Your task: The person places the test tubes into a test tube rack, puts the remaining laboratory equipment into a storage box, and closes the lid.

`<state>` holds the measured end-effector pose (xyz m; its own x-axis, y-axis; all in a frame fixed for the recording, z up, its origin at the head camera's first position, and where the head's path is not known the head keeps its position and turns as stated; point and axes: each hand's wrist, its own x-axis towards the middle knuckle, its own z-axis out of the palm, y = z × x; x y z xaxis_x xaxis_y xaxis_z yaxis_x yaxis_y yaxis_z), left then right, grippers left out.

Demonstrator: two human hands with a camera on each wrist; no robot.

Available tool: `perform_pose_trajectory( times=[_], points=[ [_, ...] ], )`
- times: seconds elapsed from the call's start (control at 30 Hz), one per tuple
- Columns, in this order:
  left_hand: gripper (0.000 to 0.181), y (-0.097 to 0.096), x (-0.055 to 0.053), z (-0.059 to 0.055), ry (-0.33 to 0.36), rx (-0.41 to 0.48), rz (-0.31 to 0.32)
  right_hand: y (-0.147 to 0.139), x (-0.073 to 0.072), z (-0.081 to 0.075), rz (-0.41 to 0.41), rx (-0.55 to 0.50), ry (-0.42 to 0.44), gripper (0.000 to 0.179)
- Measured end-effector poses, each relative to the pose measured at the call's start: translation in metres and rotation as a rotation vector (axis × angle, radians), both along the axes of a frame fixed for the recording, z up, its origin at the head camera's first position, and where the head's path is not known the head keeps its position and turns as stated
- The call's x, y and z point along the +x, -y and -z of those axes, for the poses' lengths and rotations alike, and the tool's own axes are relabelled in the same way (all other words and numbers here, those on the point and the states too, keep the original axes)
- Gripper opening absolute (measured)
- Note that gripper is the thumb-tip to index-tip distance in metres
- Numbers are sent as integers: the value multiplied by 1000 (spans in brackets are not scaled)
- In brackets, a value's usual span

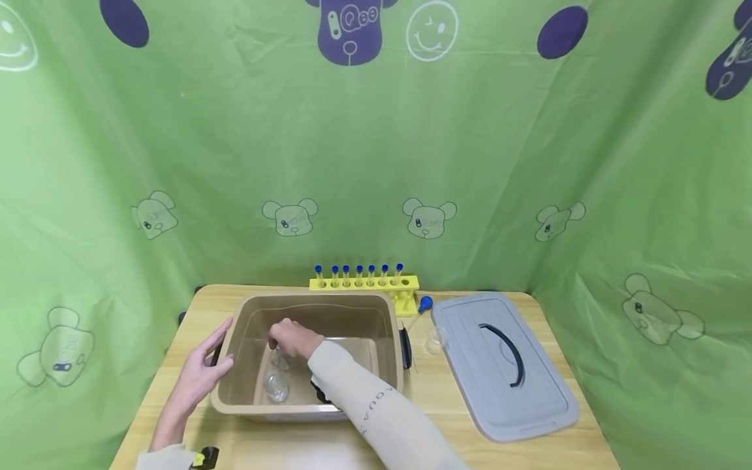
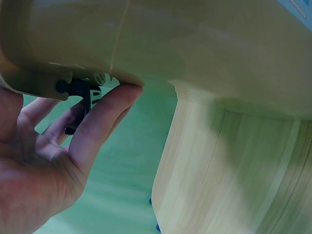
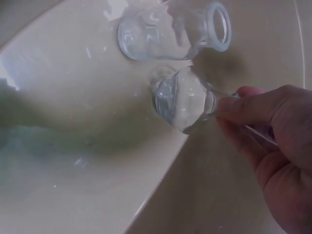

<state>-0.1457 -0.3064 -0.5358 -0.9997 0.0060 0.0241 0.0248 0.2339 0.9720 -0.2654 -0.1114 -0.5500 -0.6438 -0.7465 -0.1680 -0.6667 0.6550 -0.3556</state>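
Inside a brown plastic storage box (image 1: 305, 410), my right hand (image 1: 295, 338) pinches a clear glass vessel (image 3: 183, 100) by its narrow neck. The vessel's rounded body points down toward the box floor. Beside it is a clear glass bottle (image 3: 161, 31) with a wide flared rim, also seen in the head view as a bottle (image 1: 276, 386) near the box's left end. My left hand (image 1: 202, 365) is at the box's left side, thumb spread from the fairly straight fingers. In the left wrist view, fingertips (image 2: 129, 91) touch the box edge around a black latch (image 2: 80, 90).
A yellow rack (image 1: 364, 282) with several blue-capped tubes stands behind the box. To the right lie a blue-bulbed dropper (image 1: 425, 303), a clear glass beaker (image 1: 436, 341) and a grey lid (image 1: 499, 372) with a black handle. Green curtain (image 1: 364, 150) surrounds the wooden table (image 1: 270, 450).
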Motion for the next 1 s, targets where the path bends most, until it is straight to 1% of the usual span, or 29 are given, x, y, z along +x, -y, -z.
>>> perform_pose_trajectory(
  times=[0.13,0.27,0.37,0.47,0.6,0.7,0.8,0.93,1.0],
  points=[
    [74,-2,1,-1,-2,7,-5,-2,0,2,-17,13,-25,25],
    [74,-4,1,0,-7,0,-4,-2,1,2,-24,34,-20,25],
    [74,-4,1,2,-6,-2,-7,-3,3,-2,-25,39,-16,28],
    [73,-2,2,2,-5,-8,-9,-6,4,-12,-36,37,-37,27],
    [72,-2,3,0,-12,-19,-10,-14,6,-33,-65,40,-74,26],
    [72,-4,4,-1,-9,-19,-8,-23,9,-53,-63,33,-68,29],
    [72,-4,4,-2,3,-19,-9,-35,12,-77,-53,13,-41,28],
    [72,-4,4,-1,2,-27,-16,-58,17,-108,-40,-31,-26,29],
    [72,-4,4,0,-2,-32,-16,-71,20,-120,-32,-63,-30,30]
  ],
)
